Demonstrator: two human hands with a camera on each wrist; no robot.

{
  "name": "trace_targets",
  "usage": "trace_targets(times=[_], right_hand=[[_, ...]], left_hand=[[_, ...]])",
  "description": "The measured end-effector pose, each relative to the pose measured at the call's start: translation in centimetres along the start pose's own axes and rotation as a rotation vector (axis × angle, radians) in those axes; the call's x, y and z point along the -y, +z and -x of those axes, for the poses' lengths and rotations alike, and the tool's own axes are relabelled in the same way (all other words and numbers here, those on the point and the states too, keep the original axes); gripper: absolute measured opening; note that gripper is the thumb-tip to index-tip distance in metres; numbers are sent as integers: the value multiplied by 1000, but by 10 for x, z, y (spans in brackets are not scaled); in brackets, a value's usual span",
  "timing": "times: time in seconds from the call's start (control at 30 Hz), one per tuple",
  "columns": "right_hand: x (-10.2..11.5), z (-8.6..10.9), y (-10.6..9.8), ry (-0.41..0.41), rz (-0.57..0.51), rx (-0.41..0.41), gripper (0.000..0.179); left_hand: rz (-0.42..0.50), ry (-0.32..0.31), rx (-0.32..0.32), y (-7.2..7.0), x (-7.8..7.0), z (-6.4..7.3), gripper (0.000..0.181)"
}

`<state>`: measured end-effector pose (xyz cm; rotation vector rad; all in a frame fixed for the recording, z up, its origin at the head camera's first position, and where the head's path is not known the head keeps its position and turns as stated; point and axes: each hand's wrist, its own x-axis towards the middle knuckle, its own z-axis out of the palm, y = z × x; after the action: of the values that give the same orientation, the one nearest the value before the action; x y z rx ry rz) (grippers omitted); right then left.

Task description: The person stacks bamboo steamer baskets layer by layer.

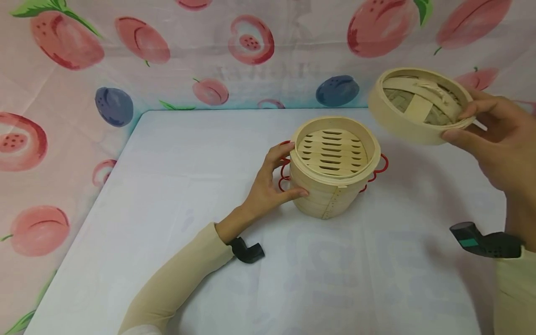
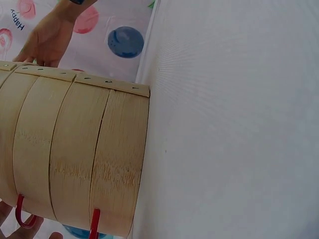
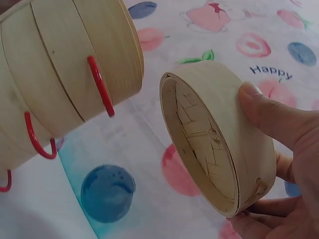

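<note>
A round bamboo steamer stands upright on the table, its stacked tiers fitted with red ring handles at the sides. The slotted floor of its uppermost tier shows from above. My left hand grips the steamer's left side, thumb along the front wall and fingers by the rim. Held up to the right, away from the stack, is the bamboo lid, tilted. My right hand pinches the lid's rim between thumb and fingers. Woven strips line the lid's underside in the right wrist view.
A white cloth covers the table under the steamer. Behind it and at the left hangs a fruit-printed curtain. Dark camera mounts sit at both wrists.
</note>
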<state>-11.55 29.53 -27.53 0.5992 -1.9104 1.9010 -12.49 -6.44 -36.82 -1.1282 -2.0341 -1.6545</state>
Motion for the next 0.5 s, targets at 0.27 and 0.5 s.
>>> trace_targets(times=[0.27,0.5], right_hand=[[10,0,19,23,-88,48,28],[14,2,29,69,-102,97,29]], left_hand=[[4,-2,-3,0,1,1,86],[4,-1,-1,0,1,1,86]])
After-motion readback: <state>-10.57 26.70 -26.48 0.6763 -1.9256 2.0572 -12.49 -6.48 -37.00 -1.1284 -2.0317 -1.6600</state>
